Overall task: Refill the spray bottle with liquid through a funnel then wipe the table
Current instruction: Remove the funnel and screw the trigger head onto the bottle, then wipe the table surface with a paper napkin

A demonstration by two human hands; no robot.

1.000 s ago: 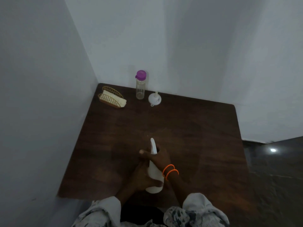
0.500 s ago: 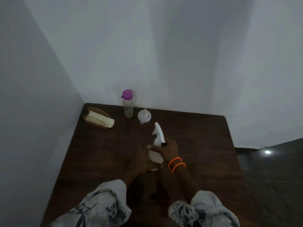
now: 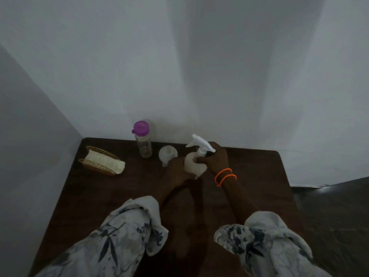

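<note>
A white spray bottle [image 3: 193, 163] stands on the dark wooden table [image 3: 127, 198], towards its far side. My left hand [image 3: 176, 172] grips the bottle's body from the left. My right hand [image 3: 214, 161], with orange bands at the wrist, grips the neck just under the white trigger head [image 3: 199, 143]. A white funnel [image 3: 167, 154] lies on the table just left of the bottle. Behind it stands a clear bottle with a purple cap [image 3: 142, 138]. A folded pale cloth [image 3: 105, 162] sits in a wicker holder [image 3: 95, 167] at the far left.
White walls close the table in at the back and on the left. The table's right edge drops to a dark floor [image 3: 335, 212]. My patterned sleeves [image 3: 123, 236] cover the near part of the table.
Both hands have carried the spray bottle away from me, from the near middle of the table to beside the funnel. The camera has tilted up.
</note>
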